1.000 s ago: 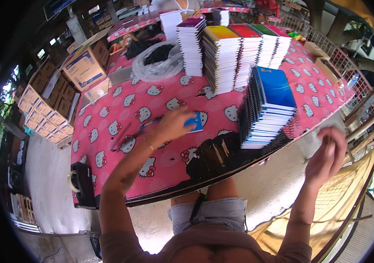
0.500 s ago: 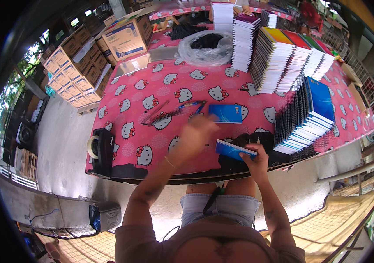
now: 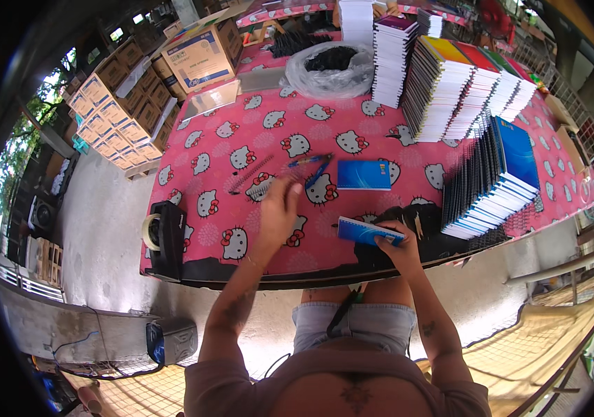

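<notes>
My right hand (image 3: 400, 248) grips a small blue notebook (image 3: 363, 231) near the table's front edge, thumb on its cover. The notebook is tilted, its row of punched holes along the upper edge. My left hand (image 3: 282, 206) is over the table's middle, fingers stretched forward and thumb apart, with nothing visible in it. Just beyond its fingertips lie thin dark spiral binding coils (image 3: 252, 174). A blue-handled tool (image 3: 319, 170), perhaps pliers, lies to their right. Another blue notebook (image 3: 364, 175) lies flat beyond the held one.
A leaning stack of blue spiral notebooks (image 3: 495, 184) stands to the right, with taller notebook stacks (image 3: 443, 90) behind. A black tape dispenser (image 3: 165, 240) sits at the left front corner. Farther back are a plastic-wrapped bundle (image 3: 330, 69) and cardboard boxes (image 3: 203, 59).
My left hand has moved left, away from the flat blue notebook and toward the coils. My right hand keeps hold of its notebook, nearly in place.
</notes>
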`<move>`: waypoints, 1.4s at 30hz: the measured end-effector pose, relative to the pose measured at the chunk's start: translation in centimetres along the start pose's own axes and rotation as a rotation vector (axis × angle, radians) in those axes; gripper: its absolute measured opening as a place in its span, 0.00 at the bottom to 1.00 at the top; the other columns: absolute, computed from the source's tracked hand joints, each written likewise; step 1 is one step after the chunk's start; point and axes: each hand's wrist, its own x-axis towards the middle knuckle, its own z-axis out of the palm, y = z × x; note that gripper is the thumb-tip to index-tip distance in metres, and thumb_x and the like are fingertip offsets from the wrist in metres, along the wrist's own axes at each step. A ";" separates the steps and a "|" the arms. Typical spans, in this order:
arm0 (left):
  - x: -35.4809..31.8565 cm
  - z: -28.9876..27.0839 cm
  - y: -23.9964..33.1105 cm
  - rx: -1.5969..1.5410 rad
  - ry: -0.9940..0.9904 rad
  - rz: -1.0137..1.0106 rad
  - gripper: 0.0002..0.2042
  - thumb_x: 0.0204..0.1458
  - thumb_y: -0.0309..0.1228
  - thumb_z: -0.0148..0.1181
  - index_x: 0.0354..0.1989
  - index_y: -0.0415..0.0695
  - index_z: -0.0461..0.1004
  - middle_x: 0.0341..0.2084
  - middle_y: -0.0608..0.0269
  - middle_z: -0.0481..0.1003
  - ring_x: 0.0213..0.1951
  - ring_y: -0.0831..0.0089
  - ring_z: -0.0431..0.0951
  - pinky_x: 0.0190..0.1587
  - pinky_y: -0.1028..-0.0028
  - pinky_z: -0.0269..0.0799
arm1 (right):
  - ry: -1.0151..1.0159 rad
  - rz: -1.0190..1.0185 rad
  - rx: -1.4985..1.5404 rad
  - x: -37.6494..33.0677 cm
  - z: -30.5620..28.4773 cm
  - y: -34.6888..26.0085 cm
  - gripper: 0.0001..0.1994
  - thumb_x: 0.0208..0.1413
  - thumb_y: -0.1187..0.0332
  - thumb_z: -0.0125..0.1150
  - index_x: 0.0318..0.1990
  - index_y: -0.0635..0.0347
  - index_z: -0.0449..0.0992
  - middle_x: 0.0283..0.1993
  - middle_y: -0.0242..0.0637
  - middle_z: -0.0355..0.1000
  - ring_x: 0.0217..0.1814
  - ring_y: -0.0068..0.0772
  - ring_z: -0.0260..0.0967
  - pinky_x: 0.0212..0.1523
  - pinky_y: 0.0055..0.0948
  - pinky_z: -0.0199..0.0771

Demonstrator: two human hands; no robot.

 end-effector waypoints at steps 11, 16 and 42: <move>-3.1 -0.3 4.7 -0.286 -0.154 -0.051 0.12 0.62 0.30 0.60 0.51 0.38 0.76 0.32 0.59 0.77 0.27 0.71 0.75 0.31 0.72 0.70 | -0.091 0.008 -0.026 0.0 -0.1 -0.5 0.14 0.59 0.73 0.66 0.52 0.66 0.80 0.47 0.36 0.79 0.48 0.23 0.74 0.52 0.24 0.72; -4.4 -0.5 4.5 -0.102 -0.266 0.063 0.10 0.55 0.26 0.67 0.45 0.42 0.82 0.30 0.56 0.77 0.23 0.70 0.74 0.27 0.74 0.69 | -0.090 0.011 -0.010 0.1 0.1 -0.7 0.14 0.59 0.74 0.66 0.52 0.66 0.79 0.47 0.36 0.79 0.49 0.22 0.74 0.52 0.24 0.72; -1.1 0.7 5.0 -0.142 -0.702 0.310 0.15 0.53 0.35 0.68 0.46 0.44 0.76 0.38 0.59 0.75 0.36 0.59 0.78 0.35 0.64 0.75 | -0.102 0.024 -0.005 -2.6 -0.7 -3.2 0.12 0.60 0.76 0.64 0.51 0.66 0.80 0.49 0.38 0.80 0.51 0.25 0.74 0.54 0.26 0.72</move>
